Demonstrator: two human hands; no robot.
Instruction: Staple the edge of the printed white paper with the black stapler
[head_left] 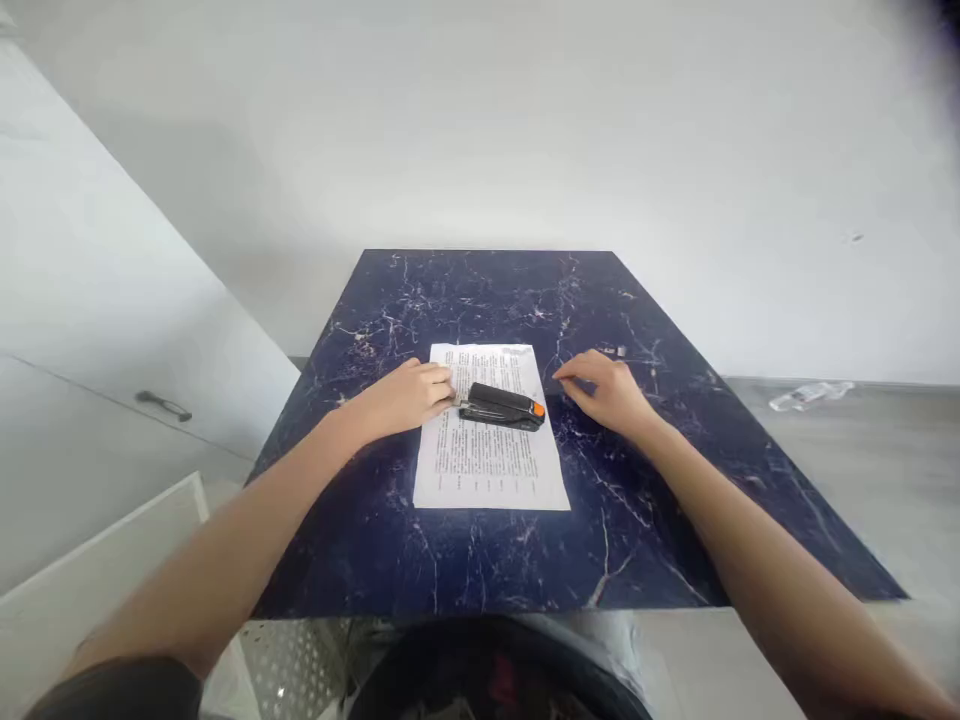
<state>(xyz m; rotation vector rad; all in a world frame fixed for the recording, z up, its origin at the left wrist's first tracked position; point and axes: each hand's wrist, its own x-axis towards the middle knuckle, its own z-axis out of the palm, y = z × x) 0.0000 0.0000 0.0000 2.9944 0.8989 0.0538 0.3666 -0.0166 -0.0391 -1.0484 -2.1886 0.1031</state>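
Note:
A black stapler [501,406] with an orange tip at its right end lies across a stack of printed paper [491,470]. My left hand [409,398] rests over the sheet's left edge, its bent fingers closed at the stapler's silver metal left end. To the right of the paper, my right hand [609,388] is held over the tabletop, apart from the stapler. Its thumb and index fingertips come together in a pinch. Whatever may be between them is too small to make out.
The dark blue marbled table [480,570] stands against a pale wall [487,120]. Just beyond my right hand lies a small silvery item [615,351]. Clear plastic packaging [811,396] is on the floor at right. A white panel with a dark handle [163,405] is at left.

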